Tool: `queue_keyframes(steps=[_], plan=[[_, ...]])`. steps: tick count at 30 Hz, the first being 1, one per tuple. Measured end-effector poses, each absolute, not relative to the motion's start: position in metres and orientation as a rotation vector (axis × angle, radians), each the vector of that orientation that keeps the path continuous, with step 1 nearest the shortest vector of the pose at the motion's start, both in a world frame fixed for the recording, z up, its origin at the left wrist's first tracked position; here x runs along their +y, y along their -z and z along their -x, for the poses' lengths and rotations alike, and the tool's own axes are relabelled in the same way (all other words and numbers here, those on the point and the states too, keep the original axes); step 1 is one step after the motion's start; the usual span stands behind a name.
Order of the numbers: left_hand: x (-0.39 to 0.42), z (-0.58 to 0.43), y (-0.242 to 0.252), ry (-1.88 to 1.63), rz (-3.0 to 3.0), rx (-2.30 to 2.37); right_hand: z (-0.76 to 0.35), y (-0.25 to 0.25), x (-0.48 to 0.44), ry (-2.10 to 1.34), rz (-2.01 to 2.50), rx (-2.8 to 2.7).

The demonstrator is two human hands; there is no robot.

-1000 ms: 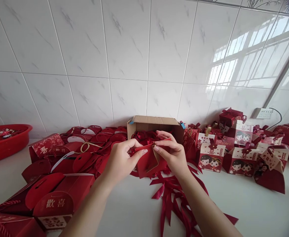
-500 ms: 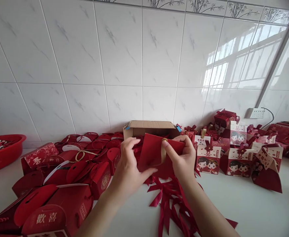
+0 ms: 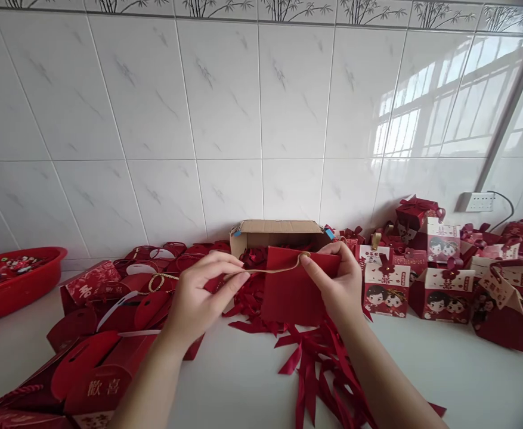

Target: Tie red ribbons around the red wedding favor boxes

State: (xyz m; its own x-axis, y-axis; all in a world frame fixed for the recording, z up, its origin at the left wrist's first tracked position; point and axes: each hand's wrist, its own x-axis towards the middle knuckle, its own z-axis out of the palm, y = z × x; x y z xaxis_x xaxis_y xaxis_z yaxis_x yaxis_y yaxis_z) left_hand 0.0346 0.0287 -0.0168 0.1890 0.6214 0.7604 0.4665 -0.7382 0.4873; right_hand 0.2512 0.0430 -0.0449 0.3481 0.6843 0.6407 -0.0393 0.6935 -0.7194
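Observation:
A flat red piece (image 3: 288, 292), plain on the side facing me, hangs upright from my right hand (image 3: 339, 280), whose thumb presses near its top edge. Between that thumb and my left hand (image 3: 212, 286) a thin gold ribbon (image 3: 270, 271) is stretched sideways. My left thumb and fingers pinch its free end, left of the red piece. Below the hands, dark red ribbons (image 3: 310, 363) lie in a loose heap on the white table (image 3: 234, 381).
An open cardboard box (image 3: 279, 226) stands behind the hands. Red gift boxes (image 3: 109, 381) crowd the left. More boxes with cartoon faces (image 3: 385, 289) stand at the right. A red basin (image 3: 19, 292) of wrapped sweets is far left, and a socket (image 3: 478, 202) is on the tiled wall.
My left hand has moved left, drawing the gold ribbon out from hanging down to nearly level. Its fingers have closed on the ribbon. The view has shifted slightly left.

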Motion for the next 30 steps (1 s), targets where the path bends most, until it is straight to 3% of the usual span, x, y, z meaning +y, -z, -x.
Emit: queue_keyframes(steps=[5, 12, 20, 30], plan=[[0.014, -0.023, 0.006, -1.815, -1.883, 0.804, -0.244, 0.047, 0.036, -0.478, 0.562, -1.476], [-0.005, -0.035, 0.001, -1.882, -1.649, 0.796, -0.237, 0.048, 0.016, -0.216, 0.293, -1.84], [-0.012, -0.033, 0.002, -1.259, -2.165, 0.781, -0.241, 0.039, 0.005, -0.14, 0.253, -1.9], [-0.012, -0.052, 0.007, -1.333, -2.199, 0.794, -0.248, 0.037, 0.002, -0.118, 0.252, -1.878]])
